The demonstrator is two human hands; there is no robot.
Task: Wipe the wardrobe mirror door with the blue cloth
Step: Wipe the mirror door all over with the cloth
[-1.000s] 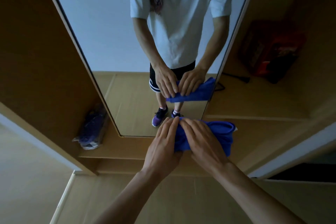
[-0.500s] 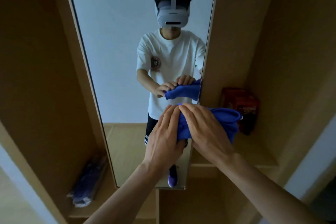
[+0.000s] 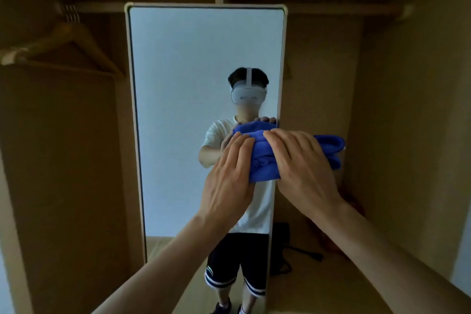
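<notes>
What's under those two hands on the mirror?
A bunched blue cloth, which the left hand and right hand press against the mirror near its right edge. The glass behind it is hidden.

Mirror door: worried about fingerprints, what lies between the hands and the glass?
In the head view, the blue cloth lies bunched between the left hand, the right hand and the mirror door.

The wardrobe mirror door (image 3: 193, 58) is seen as a tall, narrow glass panel in a pale frame with rounded top corners, set upright. The blue cloth (image 3: 262, 160) is bunched into a thick wad and pressed against the glass at the door's right edge, around mid-height. Part of it is carried past the frame to the right. It is partly covered by the left hand (image 3: 229, 181) and the right hand (image 3: 300, 168).
</notes>
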